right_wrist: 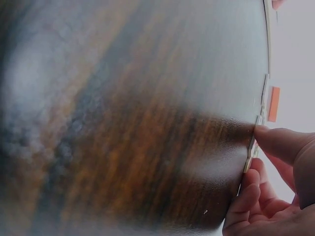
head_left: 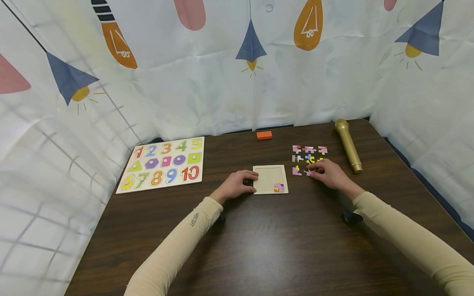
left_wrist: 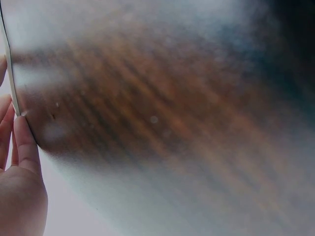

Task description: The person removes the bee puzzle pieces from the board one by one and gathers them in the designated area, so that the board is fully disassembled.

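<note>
A small square wooden puzzle tray point(head_left: 264, 181) lies at the middle of the table, with one pink jigsaw piece point(head_left: 279, 187) in its lower right corner. My left hand point(head_left: 237, 184) holds the tray's left side, thumb near the lower corner and fingers at the upper edge. In the left wrist view the thumb of the left hand point(left_wrist: 22, 191) meets the thin tray edge. To the right, my right hand point(head_left: 329, 173) pinches a jigsaw piece point(head_left: 309, 173) in the lowest row of loose pieces point(head_left: 297, 149). Its fingers partly cover neighbouring pieces.
A wooden number and shape board point(head_left: 189, 151) lies at the far left. Behind the tray sits an orange block point(head_left: 264, 135). A gold microphone point(head_left: 349, 146) lies right of the loose pieces. Printed white curtains point(head_left: 222, 94) hang behind the dark wooden table point(head_left: 266, 246).
</note>
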The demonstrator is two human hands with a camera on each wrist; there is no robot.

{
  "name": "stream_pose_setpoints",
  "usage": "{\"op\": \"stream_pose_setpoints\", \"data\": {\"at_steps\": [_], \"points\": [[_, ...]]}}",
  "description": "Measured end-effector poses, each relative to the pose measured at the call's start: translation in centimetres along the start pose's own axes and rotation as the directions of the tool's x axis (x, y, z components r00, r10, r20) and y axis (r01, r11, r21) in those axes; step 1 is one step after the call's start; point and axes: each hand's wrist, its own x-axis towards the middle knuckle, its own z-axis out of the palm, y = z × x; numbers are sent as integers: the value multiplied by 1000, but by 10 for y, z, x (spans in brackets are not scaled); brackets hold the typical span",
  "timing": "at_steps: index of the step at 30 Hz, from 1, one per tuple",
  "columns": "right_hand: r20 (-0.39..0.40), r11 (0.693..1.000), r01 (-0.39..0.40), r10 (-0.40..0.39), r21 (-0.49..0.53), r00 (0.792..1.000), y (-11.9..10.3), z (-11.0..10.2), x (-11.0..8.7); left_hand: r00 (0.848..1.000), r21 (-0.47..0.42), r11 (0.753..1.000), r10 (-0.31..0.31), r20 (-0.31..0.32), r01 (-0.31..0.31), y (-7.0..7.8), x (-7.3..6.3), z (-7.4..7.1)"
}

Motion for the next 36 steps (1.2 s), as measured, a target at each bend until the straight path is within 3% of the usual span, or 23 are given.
{"op": "stream_pose_setpoints", "data": {"at_steps": [22,36], "points": [[10,1000,-9,9,12,1000,1,0,1,1000,12,1000,9,0,-9,-1,1,1],[-14,998,-14,15,55,1000,-18,-4,2,1000,14,1000,13,9,-13,-1,1,0]]}}
